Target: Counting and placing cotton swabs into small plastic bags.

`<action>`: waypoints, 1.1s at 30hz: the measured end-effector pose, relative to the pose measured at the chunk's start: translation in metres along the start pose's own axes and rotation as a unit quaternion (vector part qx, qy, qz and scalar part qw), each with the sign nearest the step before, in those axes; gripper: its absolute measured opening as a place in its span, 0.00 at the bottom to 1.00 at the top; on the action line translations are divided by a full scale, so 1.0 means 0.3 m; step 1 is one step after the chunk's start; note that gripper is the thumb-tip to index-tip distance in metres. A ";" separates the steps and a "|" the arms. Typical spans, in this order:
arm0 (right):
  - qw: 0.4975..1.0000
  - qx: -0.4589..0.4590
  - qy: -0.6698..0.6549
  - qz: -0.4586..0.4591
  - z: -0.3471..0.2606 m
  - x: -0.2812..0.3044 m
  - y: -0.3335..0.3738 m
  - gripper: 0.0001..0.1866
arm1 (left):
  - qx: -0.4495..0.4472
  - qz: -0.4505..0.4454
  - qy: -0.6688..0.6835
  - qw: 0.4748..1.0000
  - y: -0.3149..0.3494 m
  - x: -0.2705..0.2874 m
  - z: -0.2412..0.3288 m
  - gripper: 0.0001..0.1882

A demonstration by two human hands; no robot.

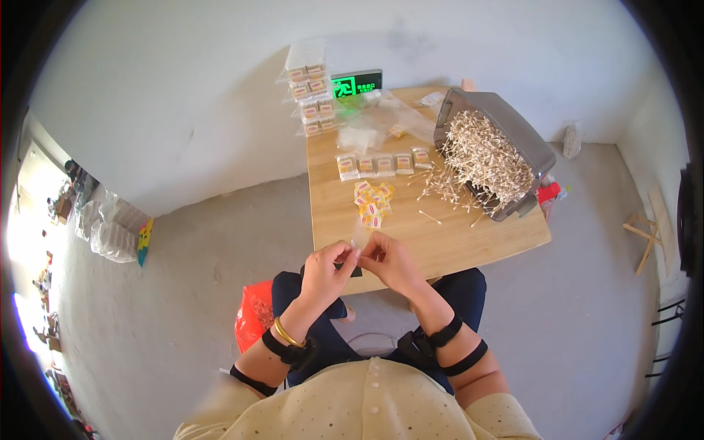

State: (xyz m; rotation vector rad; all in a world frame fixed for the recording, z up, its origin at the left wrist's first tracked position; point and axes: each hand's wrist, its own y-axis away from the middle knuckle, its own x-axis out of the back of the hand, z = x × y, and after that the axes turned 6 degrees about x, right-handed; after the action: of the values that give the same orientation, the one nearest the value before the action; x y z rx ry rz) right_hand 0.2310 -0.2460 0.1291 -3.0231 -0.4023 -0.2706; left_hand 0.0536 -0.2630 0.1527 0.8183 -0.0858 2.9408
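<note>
Above the table's near edge, my left hand [325, 273] and my right hand [396, 265] meet with fingertips pinched. Between them they grip a small clear plastic bag [360, 236], which stands up from the fingers. Whether anything is inside it, I cannot tell. Just beyond lies a loose pile of small yellow-and-white cards [373, 199]. Farther back runs a row of small filled packets [385, 166]. To the right, a grey plastic tub [539, 150] on its side spills a large heap of cotton swabs [480, 158] onto the wood.
The wooden table [440, 238] abuts the wall. At its back left rises a stack of bagged packs [312, 103], beside a lit green sign [357, 83] and loose clear plastic bags [359, 138]. A red bag [253, 315] sits on the floor by my left leg.
</note>
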 end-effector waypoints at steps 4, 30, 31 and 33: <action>0.987 -0.020 -0.157 -0.028 0.023 0.018 0.024 0.12 | 0.027 -0.041 0.034 0.998 0.018 0.038 -0.001 0.11; 0.988 -0.039 -0.135 -0.067 0.003 -0.062 0.050 0.09 | -0.186 -0.026 -0.109 0.976 0.070 0.141 -0.037 0.33; 0.989 -0.039 -0.126 -0.069 0.018 -0.071 0.048 0.09 | -0.186 -0.019 -0.108 0.976 0.074 0.141 -0.050 0.32; 0.991 -0.038 -0.101 -0.081 0.051 -0.090 0.041 0.08 | -0.164 -0.020 -0.101 0.981 0.085 0.148 -0.072 0.31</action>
State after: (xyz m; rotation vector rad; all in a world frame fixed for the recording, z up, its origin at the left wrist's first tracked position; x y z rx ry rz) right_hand 0.2111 -0.2630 0.1083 -3.1062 -0.6696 0.0127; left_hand 0.0020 -0.2835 0.1564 1.0411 -0.5442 2.6891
